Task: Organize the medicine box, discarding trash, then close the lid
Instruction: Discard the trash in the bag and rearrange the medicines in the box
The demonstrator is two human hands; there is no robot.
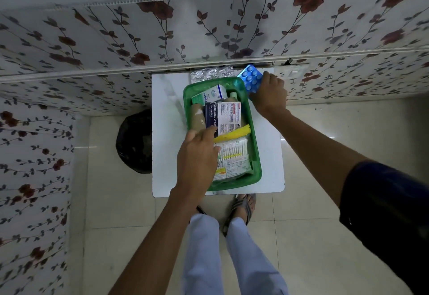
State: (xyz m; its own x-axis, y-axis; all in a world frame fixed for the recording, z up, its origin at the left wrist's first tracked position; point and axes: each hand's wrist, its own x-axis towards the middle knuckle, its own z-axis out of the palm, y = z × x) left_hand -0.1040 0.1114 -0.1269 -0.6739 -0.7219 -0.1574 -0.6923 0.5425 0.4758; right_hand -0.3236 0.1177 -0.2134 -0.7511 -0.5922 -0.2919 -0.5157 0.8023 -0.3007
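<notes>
A green medicine box (254, 146) stands open on a small white table (167, 113). Inside lie a white and blue carton labelled medicated dressing (222, 114), a brown bandage roll (197, 118), a white and green carton (212, 93), a yellow item (234, 133) and a clear packet of cotton swabs (234, 155). My right hand (270, 93) holds a blue blister pack (250, 79) over the box's far right corner. My left hand (197, 157) rests on the box's left rim with its fingers touching the dressing carton; whether it grips anything is not clear.
A silver foil blister strip (211, 72) lies on the table behind the box. A black bin bag (135, 141) sits on the floor left of the table. Floral walls close in at the back and left. My feet in sandals (241, 206) stand at the table's front edge.
</notes>
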